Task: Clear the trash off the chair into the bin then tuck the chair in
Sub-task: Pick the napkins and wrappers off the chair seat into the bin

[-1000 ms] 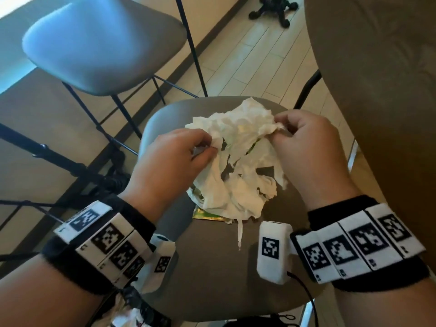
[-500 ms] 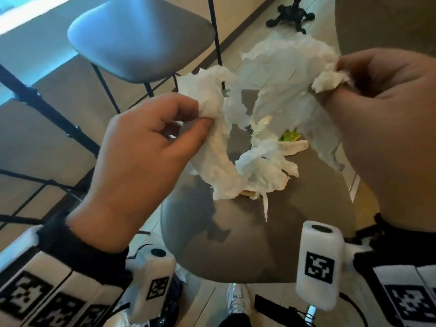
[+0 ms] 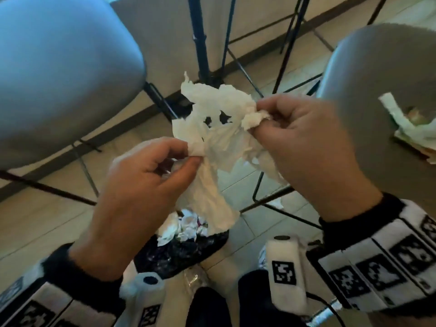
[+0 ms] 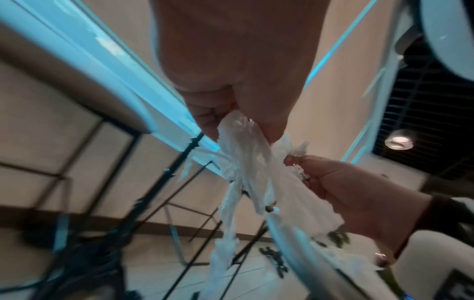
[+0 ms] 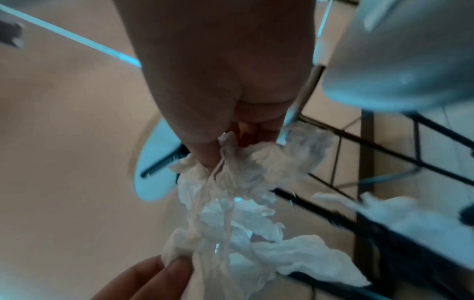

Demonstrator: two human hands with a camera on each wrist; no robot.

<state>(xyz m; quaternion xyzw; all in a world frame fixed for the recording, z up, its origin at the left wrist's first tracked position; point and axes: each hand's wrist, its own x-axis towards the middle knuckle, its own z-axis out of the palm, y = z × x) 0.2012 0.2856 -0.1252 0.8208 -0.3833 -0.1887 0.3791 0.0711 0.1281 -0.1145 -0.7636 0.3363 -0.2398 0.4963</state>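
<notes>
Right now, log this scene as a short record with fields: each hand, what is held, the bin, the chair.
left hand: left hand pinches the lower left edge of the tissue
right hand: right hand grips its upper right end
tissue: white, torn with holes, stretched between both hands, hanging above the bin
bin: bin on the floor below the hands, black liner, white crumpled paper inside
chair: chair at right, not tucked in
left on seat: leftover trash, paper and wrappers
</notes>
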